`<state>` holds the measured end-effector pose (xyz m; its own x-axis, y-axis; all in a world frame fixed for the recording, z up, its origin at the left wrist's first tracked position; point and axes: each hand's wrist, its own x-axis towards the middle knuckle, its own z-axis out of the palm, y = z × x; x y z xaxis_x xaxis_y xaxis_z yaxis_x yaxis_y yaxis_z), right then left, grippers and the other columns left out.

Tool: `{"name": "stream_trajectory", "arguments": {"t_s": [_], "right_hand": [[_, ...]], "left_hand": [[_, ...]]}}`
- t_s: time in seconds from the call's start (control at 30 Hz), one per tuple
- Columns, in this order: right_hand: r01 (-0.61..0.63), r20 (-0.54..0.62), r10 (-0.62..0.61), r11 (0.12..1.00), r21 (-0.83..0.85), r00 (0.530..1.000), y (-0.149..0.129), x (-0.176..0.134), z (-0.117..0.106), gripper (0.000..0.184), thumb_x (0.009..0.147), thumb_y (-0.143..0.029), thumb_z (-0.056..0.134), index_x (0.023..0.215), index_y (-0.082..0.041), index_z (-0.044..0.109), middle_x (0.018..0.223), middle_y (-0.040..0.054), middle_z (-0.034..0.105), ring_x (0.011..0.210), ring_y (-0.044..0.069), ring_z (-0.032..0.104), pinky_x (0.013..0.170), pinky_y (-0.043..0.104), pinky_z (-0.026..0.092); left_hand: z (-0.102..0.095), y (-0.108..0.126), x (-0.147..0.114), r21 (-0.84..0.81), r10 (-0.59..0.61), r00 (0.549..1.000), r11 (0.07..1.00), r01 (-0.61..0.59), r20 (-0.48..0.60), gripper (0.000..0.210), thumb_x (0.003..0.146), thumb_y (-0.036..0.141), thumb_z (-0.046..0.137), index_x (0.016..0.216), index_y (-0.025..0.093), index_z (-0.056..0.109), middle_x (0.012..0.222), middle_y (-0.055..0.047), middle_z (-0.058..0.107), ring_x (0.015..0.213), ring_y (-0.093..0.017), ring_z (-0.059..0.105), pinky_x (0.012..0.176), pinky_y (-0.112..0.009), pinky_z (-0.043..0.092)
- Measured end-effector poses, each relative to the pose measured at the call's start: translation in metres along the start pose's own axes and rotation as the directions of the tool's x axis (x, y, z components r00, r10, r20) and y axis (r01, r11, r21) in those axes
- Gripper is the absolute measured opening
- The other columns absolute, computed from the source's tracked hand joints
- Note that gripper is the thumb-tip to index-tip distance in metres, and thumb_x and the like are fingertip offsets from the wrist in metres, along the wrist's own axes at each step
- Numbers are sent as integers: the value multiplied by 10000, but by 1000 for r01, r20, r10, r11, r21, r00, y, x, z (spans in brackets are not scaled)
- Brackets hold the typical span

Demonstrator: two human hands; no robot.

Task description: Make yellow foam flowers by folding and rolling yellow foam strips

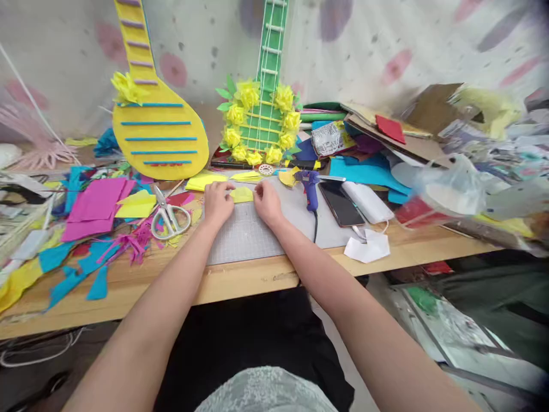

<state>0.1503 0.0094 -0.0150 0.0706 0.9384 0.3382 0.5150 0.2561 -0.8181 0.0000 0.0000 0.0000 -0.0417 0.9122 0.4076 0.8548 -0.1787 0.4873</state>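
Observation:
Between my two hands a small piece of yellow paper lies over the grey cutting mat. My left hand has curled fingers pinching its left edge. At the right edge, the fingers of my right hand are bent together on the same paper; their tips are partly hidden. More yellow paper lies just behind my left hand. To the right of my right hand sits a blue glue gun with its cord running down the mat. White-handled scissors lie left of the mat.
A yellow lute-shaped craft and a green one with yellow paper flowers lean at the back. Magenta paper and scraps cover the left side. A phone, a white power bank and piled materials stand at right.

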Motion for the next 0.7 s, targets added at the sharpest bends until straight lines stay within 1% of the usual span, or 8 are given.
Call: {"name": "stream_trajectory", "arguments": {"t_s": [0.1,0.2,0.27,0.37,0.43,0.5,0.6,0.7], "right_hand": [[-89,-74,98,989,116,992,8,5,-5,77,745,-160,481,805,-204,460,797,13,571,750,153,536,771,308,423],[-163,-117,191,964,211,975,12,9,-11,93,740,-182,499,818,-202,454,760,-1,556,715,141,531,742,292,423],[-192,-121,226,951,243,966,12,11,-14,106,730,-190,511,814,-204,448,733,-13,540,703,136,526,735,286,419],[-210,-112,248,940,269,962,9,11,-17,111,722,-199,516,799,-209,437,717,-21,527,693,130,519,733,281,418],[-220,-108,258,935,278,960,8,10,-18,114,718,-204,515,795,-210,431,716,-22,524,690,129,519,733,281,420],[-224,-107,263,932,284,959,8,10,-18,118,716,-210,513,798,-211,428,719,-22,525,690,129,520,733,281,424],[-226,-107,265,932,284,958,8,10,-19,120,716,-221,512,803,-212,429,725,-20,529,691,129,521,737,283,429],[-240,-107,276,933,270,955,6,9,-21,118,716,-232,508,802,-213,429,730,-15,534,698,130,522,741,285,430]], "left_hand": [[1,-3,16,-6,-35,998,999,36,56,295,746,87,467,970,175,638,1027,-77,637,1014,-215,544,947,-366,418],[2,3,34,23,8,976,1000,-14,219,240,783,175,503,980,171,640,1024,-78,651,1009,-217,558,945,-361,420],[3,11,44,34,68,943,996,-84,325,269,789,226,529,1032,166,630,1052,-81,655,1041,-222,554,954,-349,413],[5,24,55,94,122,888,979,-182,443,330,773,244,554,1090,170,612,1097,-81,652,1105,-236,528,974,-342,393],[6,32,60,131,120,834,966,-224,539,373,748,217,567,1118,185,599,1098,-71,654,1076,-228,549,925,-316,420],[5,38,62,167,94,782,955,-246,616,421,716,187,577,1137,199,587,1102,-63,654,1015,-213,582,853,-287,447],[1,44,64,221,42,731,940,-260,681,457,688,196,591,1144,204,579,1093,-60,660,943,-208,607,770,-267,457],[-4,46,64,232,28,696,932,-278,718,424,684,213,574,1107,211,593,1010,-45,680,866,-195,618,701,-249,452]]}}
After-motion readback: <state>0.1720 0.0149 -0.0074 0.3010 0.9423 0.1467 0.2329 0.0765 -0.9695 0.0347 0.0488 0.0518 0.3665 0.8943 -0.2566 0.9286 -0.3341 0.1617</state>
